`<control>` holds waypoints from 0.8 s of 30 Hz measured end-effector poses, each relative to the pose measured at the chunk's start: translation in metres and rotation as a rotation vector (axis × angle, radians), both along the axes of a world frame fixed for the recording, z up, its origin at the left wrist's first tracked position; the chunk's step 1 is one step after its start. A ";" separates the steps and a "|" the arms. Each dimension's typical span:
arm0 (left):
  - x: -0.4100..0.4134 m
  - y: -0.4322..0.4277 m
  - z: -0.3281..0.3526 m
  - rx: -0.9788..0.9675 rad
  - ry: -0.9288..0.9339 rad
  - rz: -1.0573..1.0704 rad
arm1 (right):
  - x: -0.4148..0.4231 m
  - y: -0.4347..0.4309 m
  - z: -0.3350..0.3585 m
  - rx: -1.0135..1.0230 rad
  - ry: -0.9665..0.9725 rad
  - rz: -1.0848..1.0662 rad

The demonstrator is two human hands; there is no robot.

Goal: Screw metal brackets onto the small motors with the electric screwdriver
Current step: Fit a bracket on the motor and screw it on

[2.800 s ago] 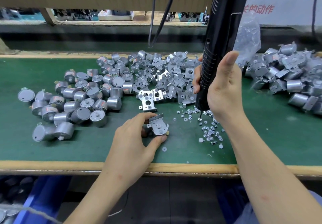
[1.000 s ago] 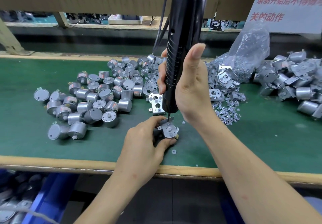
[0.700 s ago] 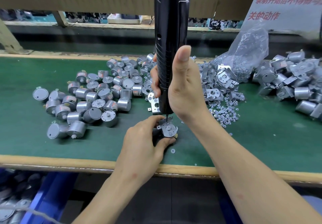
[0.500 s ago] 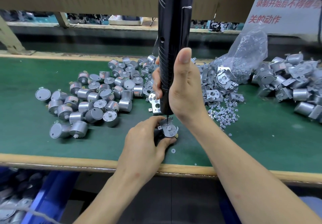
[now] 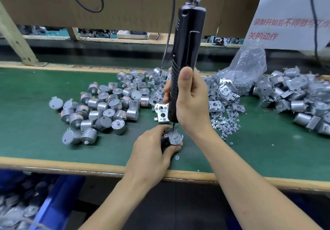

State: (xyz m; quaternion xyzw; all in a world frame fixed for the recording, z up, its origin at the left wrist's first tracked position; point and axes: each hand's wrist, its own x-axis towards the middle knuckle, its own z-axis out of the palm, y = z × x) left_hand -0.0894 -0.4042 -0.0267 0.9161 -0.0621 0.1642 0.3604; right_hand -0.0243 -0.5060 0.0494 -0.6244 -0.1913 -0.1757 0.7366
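Observation:
My left hand (image 5: pixel 151 151) grips a small motor with a metal bracket (image 5: pixel 174 137) laid on top, holding it on the green mat near the front edge. My right hand (image 5: pixel 191 102) is wrapped round the black electric screwdriver (image 5: pixel 185 65), which hangs upright from a cable. Its bit touches the bracket's upper left corner. The motor body is mostly hidden by my fingers.
Bare silver motors (image 5: pixel 105 108) lie heaped to the left, loose brackets (image 5: pixel 217 95) behind the driver, small screws (image 5: pixel 225 124) scattered to the right. A clear plastic bag (image 5: pixel 250 65) and finished motors (image 5: pixel 300 101) sit at far right. The wooden table edge (image 5: pixel 71 165) runs along the front, blue bins (image 5: pixel 53 203) below.
The screwdriver came from the screw scatter on the right to the bracket and stands more upright, its bit staying on the bracket. My left hand has kept the motor in place.

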 end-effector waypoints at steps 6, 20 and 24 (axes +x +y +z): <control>-0.003 -0.002 0.007 0.023 -0.066 -0.051 | -0.029 -0.041 -0.018 -0.392 0.143 -0.224; -0.007 0.011 0.024 0.285 -0.234 0.098 | -0.060 -0.120 -0.025 0.385 0.767 -0.035; 0.011 0.056 0.019 0.514 0.017 0.440 | -0.025 -0.190 0.011 0.703 0.707 -0.199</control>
